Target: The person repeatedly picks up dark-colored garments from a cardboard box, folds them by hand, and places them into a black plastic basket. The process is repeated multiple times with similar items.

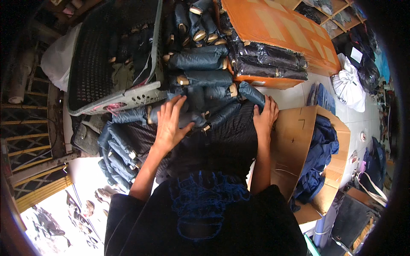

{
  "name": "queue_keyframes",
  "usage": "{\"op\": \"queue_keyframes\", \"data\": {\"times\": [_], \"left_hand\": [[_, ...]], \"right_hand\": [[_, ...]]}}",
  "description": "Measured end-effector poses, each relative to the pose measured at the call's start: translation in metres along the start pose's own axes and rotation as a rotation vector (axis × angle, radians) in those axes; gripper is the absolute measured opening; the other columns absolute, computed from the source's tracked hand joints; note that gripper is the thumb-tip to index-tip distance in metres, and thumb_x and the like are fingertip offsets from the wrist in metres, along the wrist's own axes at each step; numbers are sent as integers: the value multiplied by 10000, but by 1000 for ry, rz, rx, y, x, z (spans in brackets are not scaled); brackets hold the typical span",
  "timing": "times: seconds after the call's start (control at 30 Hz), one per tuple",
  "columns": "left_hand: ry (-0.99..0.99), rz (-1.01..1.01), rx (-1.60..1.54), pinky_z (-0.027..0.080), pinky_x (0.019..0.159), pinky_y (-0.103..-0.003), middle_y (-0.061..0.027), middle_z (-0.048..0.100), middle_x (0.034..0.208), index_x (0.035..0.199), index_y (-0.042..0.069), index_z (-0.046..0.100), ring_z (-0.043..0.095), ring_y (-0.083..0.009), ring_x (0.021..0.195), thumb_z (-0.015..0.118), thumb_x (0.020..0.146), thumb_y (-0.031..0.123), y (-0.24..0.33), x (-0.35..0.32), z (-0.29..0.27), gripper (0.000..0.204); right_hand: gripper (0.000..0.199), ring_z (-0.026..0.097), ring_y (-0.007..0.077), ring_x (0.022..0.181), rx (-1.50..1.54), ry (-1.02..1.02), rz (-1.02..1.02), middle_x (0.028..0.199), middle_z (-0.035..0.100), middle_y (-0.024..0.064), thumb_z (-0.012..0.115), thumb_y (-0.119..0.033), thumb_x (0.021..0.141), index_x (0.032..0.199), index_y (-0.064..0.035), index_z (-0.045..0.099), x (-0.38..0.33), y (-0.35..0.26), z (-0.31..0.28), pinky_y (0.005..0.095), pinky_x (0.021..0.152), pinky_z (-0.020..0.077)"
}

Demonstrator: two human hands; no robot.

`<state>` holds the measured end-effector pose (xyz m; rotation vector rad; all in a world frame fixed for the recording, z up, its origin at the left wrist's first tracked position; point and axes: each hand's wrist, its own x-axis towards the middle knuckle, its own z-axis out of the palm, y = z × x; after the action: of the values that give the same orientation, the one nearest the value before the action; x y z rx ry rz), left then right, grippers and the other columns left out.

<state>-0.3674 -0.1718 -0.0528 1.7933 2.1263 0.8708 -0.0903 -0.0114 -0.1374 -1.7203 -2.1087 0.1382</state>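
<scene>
Dark blue-grey rolled garments [198,59] with pale bands or tags at their ends lie heaped in front of me. My left hand [170,123] is open over the middle of the heap, fingers spread and thumb out, resting on or just above a roll [192,118]. At the heap's right edge, my right hand [266,115] has its thumb and fingers around the lower end of a tilted rolled garment [251,94]. Dark pinstriped cloth [241,121] spreads beneath the rolls, between my forearms. More rolls [117,149] are stacked at the left.
A dark plastic basket [115,100] with garments inside stands at the upper left. An orange carton [277,34] sits at the far right beside plastic-wrapped dark bundles [269,62]. Near my right forearm is an open cardboard box [294,141] holding navy cloth [318,149]. White bag [350,85] farther right.
</scene>
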Motion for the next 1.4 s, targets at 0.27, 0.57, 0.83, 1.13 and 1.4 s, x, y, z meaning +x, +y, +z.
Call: {"op": "queue_keyframes", "data": {"times": [0.27, 0.57, 0.83, 1.13, 1.4], "left_hand": [[402, 805, -718, 516, 772, -402, -252, 544, 1202, 1213, 54, 577, 567, -359, 1062, 740, 757, 320, 61, 77, -146, 553], [425, 895, -739, 506, 799, -405, -236, 545, 1210, 1235, 62, 559, 561, -354, 1077, 699, 790, 366, 57, 100, -173, 556], [477, 878, -661, 498, 823, -408, -223, 546, 1218, 1254, 68, 543, 555, -350, 1089, 663, 820, 406, 54, 91, -202, 562], [504, 863, -572, 488, 849, -411, -207, 547, 1226, 1275, 76, 525, 549, -345, 1104, 622, 853, 451, 42, 91, -225, 573], [242, 455, -418, 480, 873, -414, -194, 547, 1234, 1294, 83, 509, 544, -341, 1117, 585, 882, 491, -30, 132, -220, 585]], "right_hand": [[673, 122, 511, 1371, 17, -89, 102, 1530, 149, 200, 647, -192, 849, 1438, -111, 333, -2, -6, 3, 708, 1032, 176], [641, 192, 523, 1331, 58, -22, -19, 1458, 303, 214, 683, -184, 809, 1372, -69, 399, 18, -2, 28, 608, 1082, 178], [639, 275, 501, 1289, -21, -11, -24, 1433, 335, 220, 700, -198, 790, 1354, -95, 419, 21, 1, 32, 565, 1072, 232], [627, 289, 498, 1287, -92, -59, 36, 1439, 328, 209, 699, -175, 783, 1342, -101, 426, 25, -14, 24, 554, 1074, 242], [389, 390, 386, 1258, 306, 119, -196, 1348, 457, 171, 632, -69, 820, 1199, -37, 550, 40, -88, -16, 489, 1044, 301]]}}
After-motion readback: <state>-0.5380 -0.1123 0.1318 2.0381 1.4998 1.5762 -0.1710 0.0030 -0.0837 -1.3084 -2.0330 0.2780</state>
